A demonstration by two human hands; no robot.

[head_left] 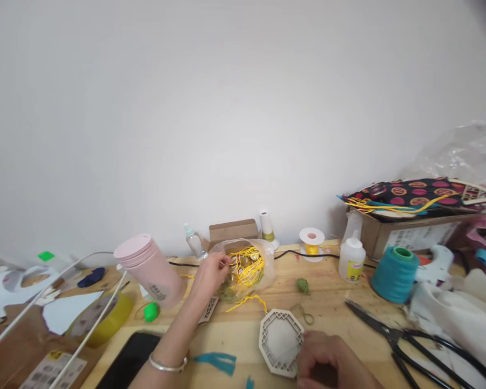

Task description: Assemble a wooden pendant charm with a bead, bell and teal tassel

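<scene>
My left hand [213, 273] reaches to the left side of a clear plastic bag [269, 265]. Its fingertips are pinched together by the yellow cords [253, 275], and what lies between them is too small to make out. Among the cords are gold-coloured bead- or bell-like pieces [245, 262]. At the lower right, my right hand [328, 356] has its fingers curled at the right edge of an octagonal wooden lattice frame [281, 343] with a pale centre. A yellow cord [251, 300] extends from the top of this frame toward the bag.
Black scissors [389, 332], a teal thread cone [395, 275] and a glue bottle [352, 259] stand or lie rightward. Toward the left are a pink canister [152, 270], a phone [129, 359] and a tape roll [101, 319]. A green thread bundle [303, 285] lies mid-table.
</scene>
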